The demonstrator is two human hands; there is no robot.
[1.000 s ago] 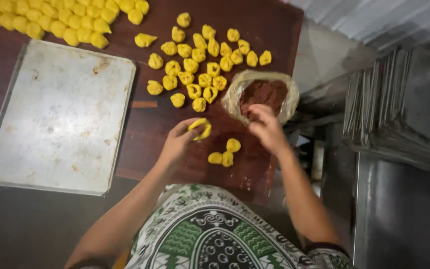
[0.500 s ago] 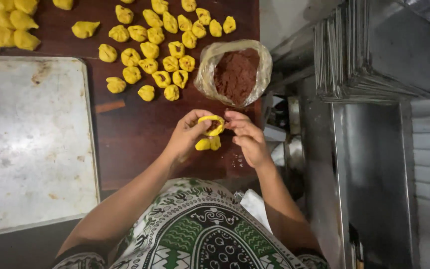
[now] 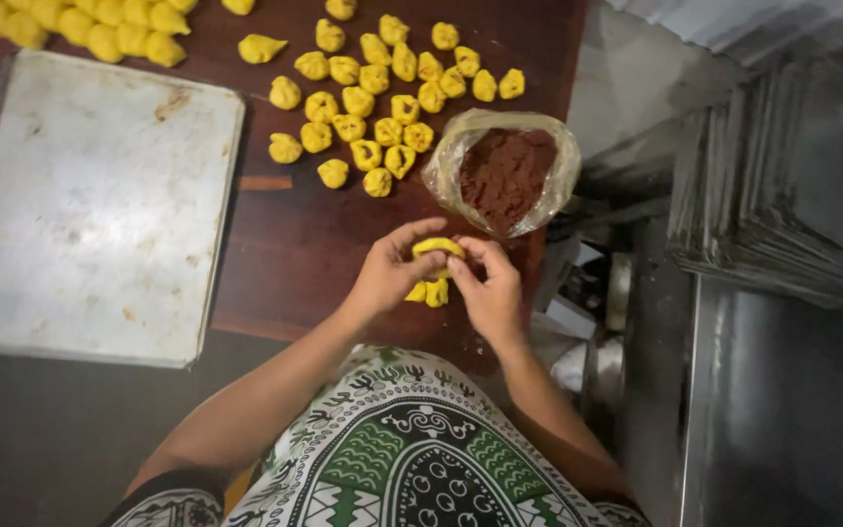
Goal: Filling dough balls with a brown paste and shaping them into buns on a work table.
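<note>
Hands meet just below the bag [image 3: 504, 171] of brown filling: left hand [image 3: 389, 273] and right hand [image 3: 489, 293] both pinch one yellow dough piece [image 3: 438, 248]. Two more pieces [image 3: 428, 291] lie under it on the surface [image 3: 285, 234]. Sealing well probably needs light, even fingertip pressure.

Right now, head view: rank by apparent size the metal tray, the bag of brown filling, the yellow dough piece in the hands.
1. Metal tray, by far the largest.
2. Bag of brown filling.
3. Yellow dough piece, pinched between both hands, partly hidden by fingers.
</note>
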